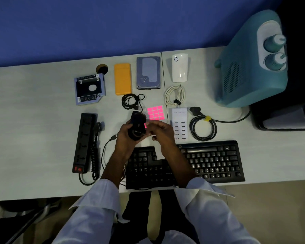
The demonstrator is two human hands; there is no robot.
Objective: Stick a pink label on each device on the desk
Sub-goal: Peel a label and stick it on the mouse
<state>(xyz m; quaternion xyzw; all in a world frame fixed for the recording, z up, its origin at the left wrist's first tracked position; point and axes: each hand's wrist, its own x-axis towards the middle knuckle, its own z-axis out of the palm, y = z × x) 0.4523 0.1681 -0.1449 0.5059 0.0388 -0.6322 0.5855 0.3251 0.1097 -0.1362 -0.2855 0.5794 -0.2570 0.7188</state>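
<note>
Head view. Left hand (pixel 126 136) is wrapped around a black mouse (pixel 137 125), lifted off the desk (pixel 33 138) and tilted up toward the camera, presumably to present a flat face for labelling. Right hand (pixel 159 131) sits just beside it, fingertips pinched together next to the mouse; a sliver of pink (pixel 145 125) shows between the hands, probably a single label, though too small to confirm that the fingers actually have it. The mouse cable (pixel 104 152) trails down-left off the raised mouse.

Pink label sheet (pixel 155 112) lies flat just beyond the hands, beside the white USB charger (pixel 179 123), within easy reach for repeated peeling.

Devices are spread apart in rows, likely so each can be picked singly: drive caddy (pixel 89 88), orange enclosure (pixel 122 78), hard drive (pixel 148 72), white plug-in unit (pixel 180 67), power strip (pixel 85 141), keyboard (pixel 209 161). No pink visible on any of these; judged early in the task.
</note>
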